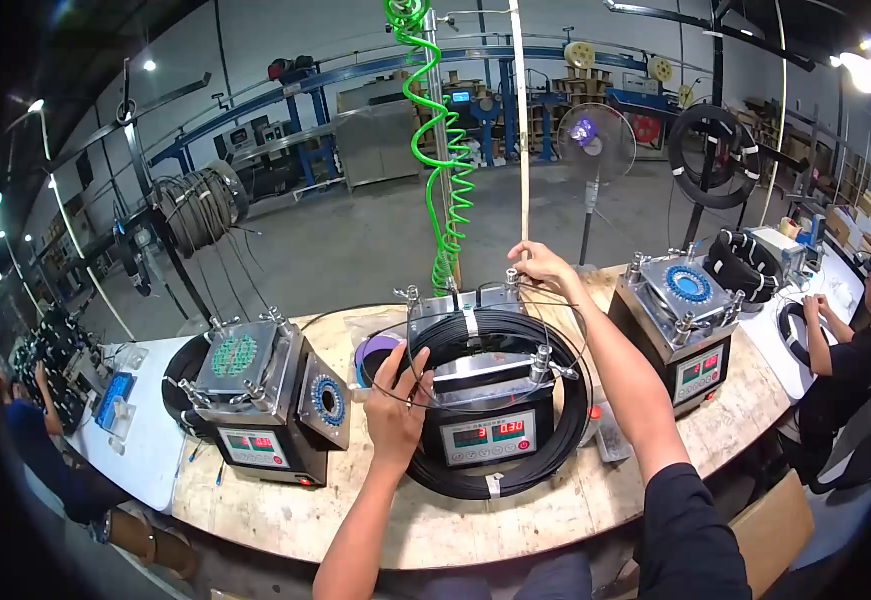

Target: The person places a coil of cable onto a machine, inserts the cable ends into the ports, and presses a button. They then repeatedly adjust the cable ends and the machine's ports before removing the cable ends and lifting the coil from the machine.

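Note:
A coil of thin black cable [577, 420], tied with white bands, rests around the middle machine [490, 438], whose red digits read 3 and 0.30. At the coil's left side my left hand [397, 405] is closed, its fingers and thumb around a loose strand of cable. My right hand [545, 266] reaches over to the back of the machine, thumb and fingers pinched beside a metal clamp post [512, 280]. What lies between those fingertips is too small to make out. A loose strand of the cable arcs near both hands.
Similar machines stand at left [255, 400] and right [677, 320] on the wooden table [285, 515]. A green coiled air hose [425, 140] hangs behind. Further coils [715, 155] hang on a stand. A co-worker [855, 350] sits at right, another person [40, 440] at left.

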`<state>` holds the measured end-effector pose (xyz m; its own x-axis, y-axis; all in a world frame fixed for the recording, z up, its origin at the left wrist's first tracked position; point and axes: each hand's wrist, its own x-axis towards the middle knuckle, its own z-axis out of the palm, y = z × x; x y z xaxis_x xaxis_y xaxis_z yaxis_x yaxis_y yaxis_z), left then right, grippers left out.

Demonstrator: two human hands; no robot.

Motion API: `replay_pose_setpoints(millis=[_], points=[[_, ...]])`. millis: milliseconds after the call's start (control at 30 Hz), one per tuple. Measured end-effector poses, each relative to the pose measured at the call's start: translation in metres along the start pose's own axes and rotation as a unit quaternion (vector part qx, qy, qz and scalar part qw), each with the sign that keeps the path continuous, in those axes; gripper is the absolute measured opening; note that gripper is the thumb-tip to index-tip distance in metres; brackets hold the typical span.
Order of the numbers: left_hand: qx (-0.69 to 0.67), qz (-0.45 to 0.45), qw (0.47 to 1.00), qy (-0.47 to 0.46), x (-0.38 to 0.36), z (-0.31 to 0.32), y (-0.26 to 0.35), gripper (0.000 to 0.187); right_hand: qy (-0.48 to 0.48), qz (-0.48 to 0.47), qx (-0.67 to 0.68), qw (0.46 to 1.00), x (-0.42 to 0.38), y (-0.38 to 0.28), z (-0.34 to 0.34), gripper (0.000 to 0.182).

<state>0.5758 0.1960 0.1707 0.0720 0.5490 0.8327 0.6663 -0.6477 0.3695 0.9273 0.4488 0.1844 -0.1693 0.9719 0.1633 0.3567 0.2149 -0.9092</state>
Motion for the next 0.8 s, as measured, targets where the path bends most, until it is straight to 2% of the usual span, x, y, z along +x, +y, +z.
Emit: replay_pose_setpoints(millis=[33, 133, 167, 233, 333, 400, 500, 533, 600, 667, 700, 800], points=[[0.001, 0.001, 1.000, 0.002, -0.001, 0.000, 0.000, 0.034, -0.007, -0.003, 0.045, 0.999, -0.007, -0.008, 0.002, 0.037], [0.005, 0.003, 1.000, 0.010, 0.000, 0.001, 0.001, 0.033, 0.071, 0.079, -0.051, 0.993, -0.030, -0.056, 0.004, 0.046], [0.007, 0.004, 1.000, 0.011, 0.000, 0.001, 0.001, 0.033, 0.063, 0.146, -0.115, 0.981, -0.049, -0.094, 0.011, 0.055], [0.014, 0.006, 1.000, 0.019, -0.002, 0.003, 0.000, 0.033, 0.045, -0.046, -0.230, 0.971, -0.006, -0.031, 0.002, 0.060], [0.017, 0.009, 1.000, 0.021, -0.002, 0.003, -0.001, 0.033, -0.011, -0.088, -0.241, 0.967, -0.010, -0.040, 0.001, 0.061], [0.016, 0.006, 1.000, 0.020, -0.002, 0.003, 0.001, 0.034, -0.025, -0.020, -0.160, 0.987, -0.019, -0.048, 0.004, 0.058], [0.015, 0.003, 1.000, 0.018, -0.001, 0.003, 0.003, 0.036, -0.055, -0.063, -0.090, 0.992, -0.030, -0.057, 0.022, 0.051], [0.016, 0.006, 1.000, 0.018, -0.001, 0.004, 0.001, 0.036, -0.087, -0.098, -0.012, 0.991, -0.024, -0.047, 0.029, 0.044], [0.014, 0.000, 1.000, 0.010, -0.003, 0.003, -0.002, 0.037, -0.143, -0.110, 0.033, 0.983, -0.011, -0.030, 0.027, 0.045], [0.000, -0.013, 1.000, -0.004, -0.004, 0.002, -0.003, 0.038, -0.157, -0.066, 0.019, 0.985, -0.033, -0.052, 0.018, 0.048], [-0.004, -0.011, 1.000, -0.008, -0.002, -0.001, -0.001, 0.037, -0.177, -0.077, 0.044, 0.980, -0.049, -0.061, 0.015, 0.052], [-0.024, 0.002, 1.000, 0.014, -0.003, 0.002, -0.007, 0.038, -0.068, 0.003, 0.102, 0.992, -0.072, -0.056, 0.018, 0.058]])
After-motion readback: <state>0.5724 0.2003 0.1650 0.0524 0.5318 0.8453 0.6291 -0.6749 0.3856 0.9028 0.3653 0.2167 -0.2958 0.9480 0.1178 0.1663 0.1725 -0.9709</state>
